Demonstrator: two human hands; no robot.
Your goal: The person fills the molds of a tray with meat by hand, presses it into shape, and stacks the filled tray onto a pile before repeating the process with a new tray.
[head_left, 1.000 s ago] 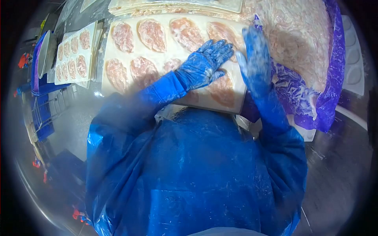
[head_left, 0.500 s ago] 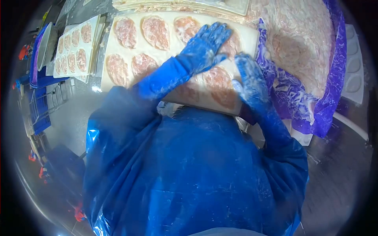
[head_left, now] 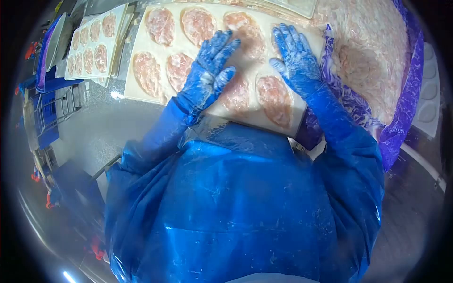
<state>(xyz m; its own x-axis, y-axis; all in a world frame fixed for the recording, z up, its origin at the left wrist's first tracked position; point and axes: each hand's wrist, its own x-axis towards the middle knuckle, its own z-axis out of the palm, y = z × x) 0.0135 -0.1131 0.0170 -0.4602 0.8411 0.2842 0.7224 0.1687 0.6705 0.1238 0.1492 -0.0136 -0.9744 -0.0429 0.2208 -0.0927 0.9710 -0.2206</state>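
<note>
In front of me lies a white mould tray (head_left: 158, 53) with two rows of oval hollows, filled with pale pink raw meat (head_left: 199, 27). My left hand (head_left: 206, 78), in a blue glove smeared with white residue, is over the middle of the tray, its fingers stretched out and holding nothing. It partly covers the meat between the two rows. My right hand (head_left: 298, 63), gloved the same way, lies flat with spread fingers at the tray's right end. Beneath it, a filled hollow in the far row is mostly hidden.
To the right, a mass of raw meat (head_left: 377, 45) lies on purple plastic sheeting (head_left: 403, 101). A stack of filled trays (head_left: 89, 52) stands at the left. More trays (head_left: 295, 5) are at the back. An unfilled mould tray (head_left: 428, 92) lies far right.
My left hand has drawn back leftward from the tray's right part to its middle. My right hand has moved up onto the far right end of the tray.
</note>
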